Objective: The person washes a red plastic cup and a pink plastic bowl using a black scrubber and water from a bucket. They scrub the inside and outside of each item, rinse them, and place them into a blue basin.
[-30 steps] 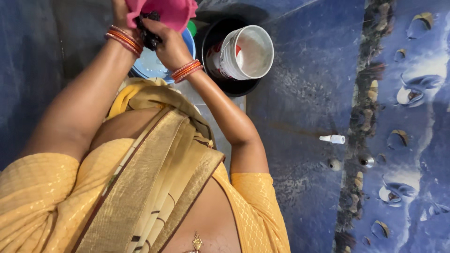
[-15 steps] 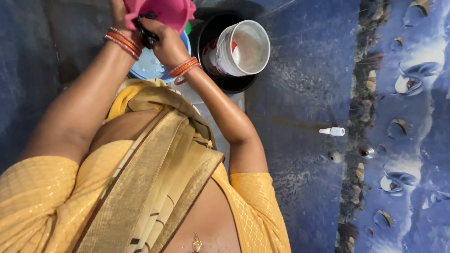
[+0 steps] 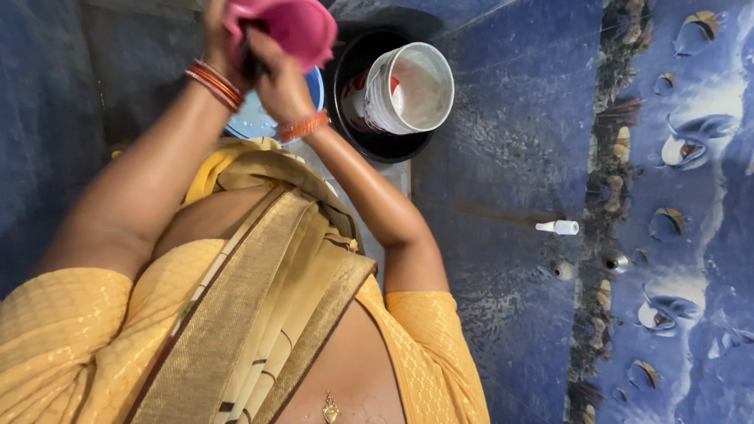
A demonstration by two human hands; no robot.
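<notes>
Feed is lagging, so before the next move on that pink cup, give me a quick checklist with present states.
1. Left hand grips the pink cup: ok.
2. Right hand holds the dark scrubber at the cup: ok.
3. Cup is above the blue basin: ok.
4. White bucket stands in the black tub: ok.
5. Inside of the cup is clean: cannot tell.

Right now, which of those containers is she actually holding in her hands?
The pink cup, gripped by both hands. The white bucket sits untouched inside the black tub, and the blue basin lies below her wrists.
</notes>
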